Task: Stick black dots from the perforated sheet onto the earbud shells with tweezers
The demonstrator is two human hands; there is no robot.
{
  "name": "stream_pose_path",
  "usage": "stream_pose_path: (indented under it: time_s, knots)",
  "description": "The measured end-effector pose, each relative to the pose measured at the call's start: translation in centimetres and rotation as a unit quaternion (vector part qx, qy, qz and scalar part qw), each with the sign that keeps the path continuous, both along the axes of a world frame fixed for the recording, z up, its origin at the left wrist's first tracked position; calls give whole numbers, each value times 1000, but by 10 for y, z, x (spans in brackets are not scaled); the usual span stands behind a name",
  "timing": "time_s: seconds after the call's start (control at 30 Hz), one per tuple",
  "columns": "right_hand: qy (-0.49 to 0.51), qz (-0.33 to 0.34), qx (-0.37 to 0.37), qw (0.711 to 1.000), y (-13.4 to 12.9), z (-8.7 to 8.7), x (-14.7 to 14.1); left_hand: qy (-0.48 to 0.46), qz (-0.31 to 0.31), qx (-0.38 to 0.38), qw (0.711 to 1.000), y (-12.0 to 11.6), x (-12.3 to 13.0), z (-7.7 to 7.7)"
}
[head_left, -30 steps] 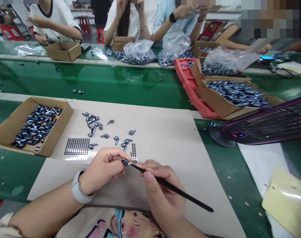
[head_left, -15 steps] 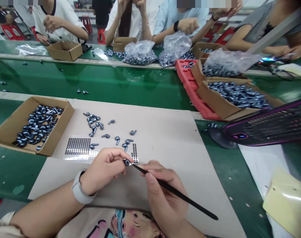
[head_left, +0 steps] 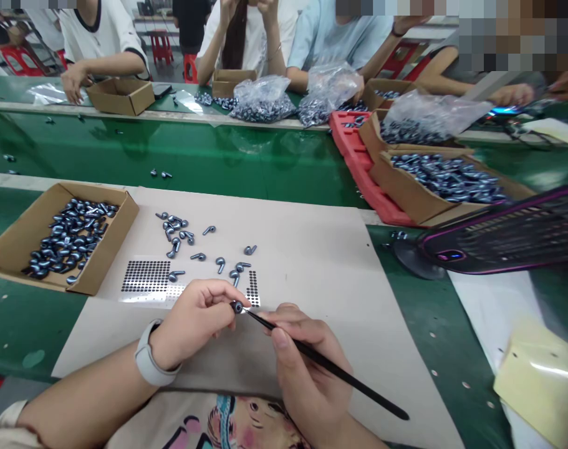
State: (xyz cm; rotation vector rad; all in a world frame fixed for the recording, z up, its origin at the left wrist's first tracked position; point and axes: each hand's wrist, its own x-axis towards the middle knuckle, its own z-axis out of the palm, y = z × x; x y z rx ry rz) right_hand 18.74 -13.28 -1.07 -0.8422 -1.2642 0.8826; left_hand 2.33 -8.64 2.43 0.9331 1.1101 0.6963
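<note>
Between the thumb and fingers of my left hand [head_left: 202, 317] is a dark earbud [head_left: 237, 307], its round end turned to the right. My right hand [head_left: 312, 365] grips a slim black pen-like tool [head_left: 330, 358] with a thin pointed tip. That tip is at or very near the earbud; whether they touch I cannot tell. Just beyond my left hand lies a clear sheet with rows of small black dots [head_left: 147, 276], one earbud [head_left: 176, 275] resting on it. Several loose earbuds [head_left: 181, 234] are scattered farther out on the pale mat [head_left: 312, 262].
A cardboard box of earbuds [head_left: 118, 249] stands at left. At right are a black fan [head_left: 489, 240], a red tray [head_left: 353, 162] and an open carton of earbuds [head_left: 414, 209]. Across the green conveyor [head_left: 209, 156], several people sit by bagged earbuds [head_left: 262, 106].
My hands, the earbud and the tool keep nearly the same pose. Across the conveyor, a person at left has lowered a hand beside a box, and another's hand has dropped to the bags.
</note>
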Motion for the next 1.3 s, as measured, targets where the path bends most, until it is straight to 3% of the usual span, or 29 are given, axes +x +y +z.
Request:
stream_pose_path:
  time_s: [0.27, 0.77, 1.3]
  knots:
    - [24, -25, 9, 999, 0, -4, -2, -6, -4, 6, 1000, 0, 0, 0]
    - [-5, -5, 15, 1000, 0, -4, 0, 1, -3, 15, 1000, -1, 1, 3]
    - [51, 17, 1, 999, 0, -5, -1, 0, 3, 8, 1000, -1, -1, -1]
